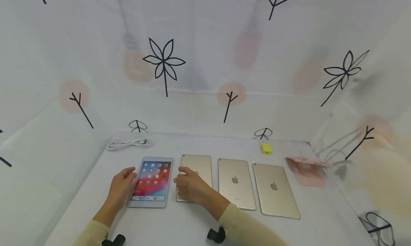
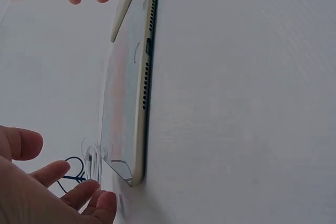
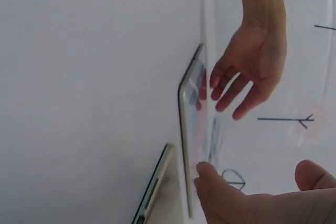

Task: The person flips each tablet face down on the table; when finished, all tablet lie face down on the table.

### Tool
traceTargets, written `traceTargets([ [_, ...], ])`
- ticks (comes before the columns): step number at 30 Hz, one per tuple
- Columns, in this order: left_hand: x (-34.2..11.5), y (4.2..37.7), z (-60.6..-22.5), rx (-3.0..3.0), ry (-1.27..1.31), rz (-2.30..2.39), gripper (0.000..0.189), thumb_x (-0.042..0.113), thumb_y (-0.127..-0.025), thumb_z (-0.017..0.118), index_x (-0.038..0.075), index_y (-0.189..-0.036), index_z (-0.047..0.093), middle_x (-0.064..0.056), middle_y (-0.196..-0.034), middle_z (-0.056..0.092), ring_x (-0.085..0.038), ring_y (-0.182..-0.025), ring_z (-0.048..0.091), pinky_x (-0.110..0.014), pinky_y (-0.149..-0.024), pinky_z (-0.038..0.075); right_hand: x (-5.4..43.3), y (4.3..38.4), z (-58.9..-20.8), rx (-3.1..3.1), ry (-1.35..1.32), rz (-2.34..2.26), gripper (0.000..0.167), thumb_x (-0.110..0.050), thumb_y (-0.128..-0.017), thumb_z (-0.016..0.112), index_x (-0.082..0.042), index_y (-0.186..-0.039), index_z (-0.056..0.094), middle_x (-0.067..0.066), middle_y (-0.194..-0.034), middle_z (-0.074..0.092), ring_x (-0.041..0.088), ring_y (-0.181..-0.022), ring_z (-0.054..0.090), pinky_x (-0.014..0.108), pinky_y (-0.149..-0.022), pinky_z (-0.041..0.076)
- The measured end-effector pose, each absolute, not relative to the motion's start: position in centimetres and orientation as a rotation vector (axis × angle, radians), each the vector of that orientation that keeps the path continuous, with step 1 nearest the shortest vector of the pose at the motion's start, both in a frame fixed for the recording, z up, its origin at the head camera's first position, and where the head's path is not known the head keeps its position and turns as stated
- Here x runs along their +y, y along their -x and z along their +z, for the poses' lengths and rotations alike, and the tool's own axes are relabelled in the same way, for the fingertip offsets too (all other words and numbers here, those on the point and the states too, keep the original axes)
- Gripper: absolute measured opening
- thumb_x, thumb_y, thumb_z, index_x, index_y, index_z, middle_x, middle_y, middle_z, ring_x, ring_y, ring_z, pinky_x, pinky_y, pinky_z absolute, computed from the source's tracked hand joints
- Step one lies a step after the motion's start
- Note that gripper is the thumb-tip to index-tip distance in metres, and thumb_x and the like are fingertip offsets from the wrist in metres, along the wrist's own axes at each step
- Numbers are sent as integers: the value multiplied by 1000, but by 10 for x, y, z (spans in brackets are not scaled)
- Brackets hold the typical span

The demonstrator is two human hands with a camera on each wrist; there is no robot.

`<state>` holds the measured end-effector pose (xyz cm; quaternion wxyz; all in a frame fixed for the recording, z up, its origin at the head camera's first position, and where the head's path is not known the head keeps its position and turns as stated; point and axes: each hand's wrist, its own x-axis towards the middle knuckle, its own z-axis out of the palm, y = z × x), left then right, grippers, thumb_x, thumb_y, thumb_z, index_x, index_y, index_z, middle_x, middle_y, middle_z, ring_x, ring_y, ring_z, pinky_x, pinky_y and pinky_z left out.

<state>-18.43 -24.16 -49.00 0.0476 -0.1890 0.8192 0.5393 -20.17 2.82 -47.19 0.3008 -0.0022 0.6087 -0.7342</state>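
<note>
A tablet [image 1: 152, 181] lies face up on the white table, its lit screen showing rows of app icons. Beside its left edge is my left hand [image 1: 120, 189], fingers loosely bent and holding nothing. On the other side my right hand [image 1: 194, 187] hovers over a gold tablet [image 1: 197, 162] lying face down, hiding part of its back. In the left wrist view, the lit tablet's port edge [image 2: 142, 108] shows between the hands. The right wrist view has my left hand [image 3: 254, 59] with spread fingers near that tablet [image 3: 194, 108]; whether they touch it I cannot tell.
Two more gold tablets, one in the middle [image 1: 236, 189] and one farther right [image 1: 277, 196], lie face down. A coiled white cable [image 1: 128, 144] and a yellow plug adapter [image 1: 266, 148] are at the back. A pink folded object [image 1: 309, 174] sits near the right edge.
</note>
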Motion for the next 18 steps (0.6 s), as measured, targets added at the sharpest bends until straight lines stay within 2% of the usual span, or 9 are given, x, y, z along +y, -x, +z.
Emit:
traceTargets([
  [5, -248, 182, -495, 2491, 549, 1670, 55, 24, -106, 43, -3, -154, 35, -32, -157, 33, -46, -146, 32, -55, -119, 31, 6, 200, -473, 1567, -100, -1950, 74, -15, -93, 68, -11, -158, 33, 21, -143, 49, 40, -126, 54, 57, -104, 49],
  [11, -247, 184, -497, 2467, 556, 1692, 56, 25, -106, 45, -3, -154, 36, -31, -154, 38, -45, -143, 36, -56, -119, 32, -7, 203, -476, 1536, -113, -1939, 74, -15, -94, 67, -12, -158, 32, 17, -135, 57, 40, -124, 54, 58, -104, 47],
  [18, -243, 184, -496, 2440, 562, 1672, 56, 26, -106, 45, -2, -154, 36, -31, -152, 39, -45, -139, 39, -57, -118, 33, -11, 203, -477, 1605, -132, -1910, 76, -14, -93, 67, -12, -159, 31, 13, -135, 59, 39, -126, 54, 65, -102, 44],
])
